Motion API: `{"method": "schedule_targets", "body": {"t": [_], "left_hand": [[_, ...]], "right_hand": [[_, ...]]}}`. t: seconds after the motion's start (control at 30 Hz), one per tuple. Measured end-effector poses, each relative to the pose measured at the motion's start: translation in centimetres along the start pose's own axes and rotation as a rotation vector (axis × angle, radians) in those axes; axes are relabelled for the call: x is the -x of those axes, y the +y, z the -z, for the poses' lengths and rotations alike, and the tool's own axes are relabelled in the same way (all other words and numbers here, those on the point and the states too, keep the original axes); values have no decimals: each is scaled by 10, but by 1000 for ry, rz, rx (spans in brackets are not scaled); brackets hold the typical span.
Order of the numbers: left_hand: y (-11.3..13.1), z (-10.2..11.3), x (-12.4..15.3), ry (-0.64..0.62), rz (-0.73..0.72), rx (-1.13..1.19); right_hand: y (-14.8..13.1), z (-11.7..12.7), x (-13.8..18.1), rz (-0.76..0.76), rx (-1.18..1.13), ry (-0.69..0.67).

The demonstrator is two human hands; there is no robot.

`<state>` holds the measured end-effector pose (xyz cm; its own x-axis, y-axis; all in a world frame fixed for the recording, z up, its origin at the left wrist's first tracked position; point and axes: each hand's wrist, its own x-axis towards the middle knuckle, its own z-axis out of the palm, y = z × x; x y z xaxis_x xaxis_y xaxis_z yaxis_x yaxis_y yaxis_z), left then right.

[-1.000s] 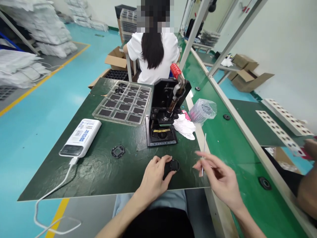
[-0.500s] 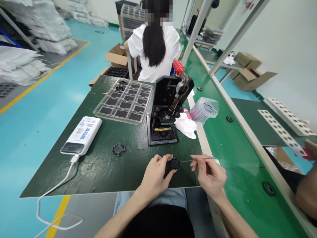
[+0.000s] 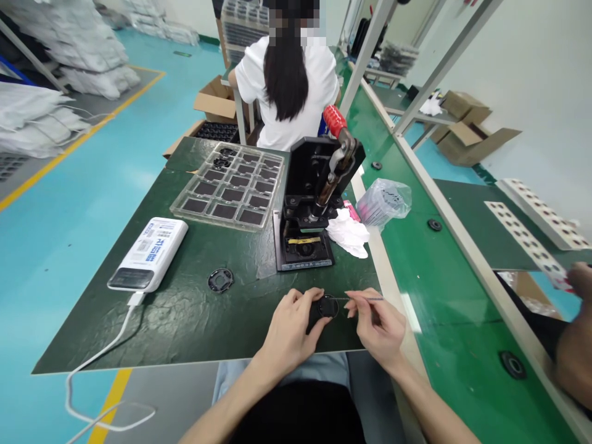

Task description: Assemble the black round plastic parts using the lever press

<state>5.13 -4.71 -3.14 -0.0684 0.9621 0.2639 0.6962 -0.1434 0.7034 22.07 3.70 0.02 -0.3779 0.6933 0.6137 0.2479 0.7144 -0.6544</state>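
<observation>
My left hand (image 3: pixel 289 330) is closed around a small round black part (image 3: pixel 325 306) at the near edge of the dark green mat (image 3: pixel 185 308). My right hand (image 3: pixel 377 324) pinches a thin metal pick (image 3: pixel 363 299) held level, its tip touching the black part's right side. A second round black part (image 3: pixel 221 280) lies loose on the mat to the left. Just beyond my hands stands a black lever press (image 3: pixel 312 203) with a red handle (image 3: pixel 335 120).
A clear tray (image 3: pixel 230 188) of dark square parts sits behind, a white power bank (image 3: pixel 148 253) with a cable to its left. White cloth (image 3: pixel 348 232) and a plastic bag (image 3: pixel 383 200) lie by the press. A person in white sits ahead; another person's arm (image 3: pixel 573 351) is at right.
My right hand moved left toward the black part and turned the pick from upright to level, bringing its tip to the part. My left hand kept its hold.
</observation>
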Motion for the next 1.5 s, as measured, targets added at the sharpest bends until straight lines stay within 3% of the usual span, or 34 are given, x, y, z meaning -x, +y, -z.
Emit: {"method": "schedule_targets", "body": {"t": [0.57,1.03,1.17,1.23,1.33,1.4,1.5], "left_hand": [[0,1,-1,-18,5,5],[2,1,-2,-28,-13,-35],[3,2,-3,-48,-14,-51],[4,3,-4,-57,-2,-53],[5,3,-4,-61,15,-44],[7,3,-2,-56,20,-37],[6,4,-2,-37,25,-6]], "right_hand": [[5,-1,-1,37,61,1],[15,-19,-3,127,100,-153],[16,-20,-1,69,85,-154],[16,-16,-2,-29,58,-107],[15,1,-9,-172,58,185],[14,19,-19,-143,129,370],[10,47,-41,-5,256,355]]}}
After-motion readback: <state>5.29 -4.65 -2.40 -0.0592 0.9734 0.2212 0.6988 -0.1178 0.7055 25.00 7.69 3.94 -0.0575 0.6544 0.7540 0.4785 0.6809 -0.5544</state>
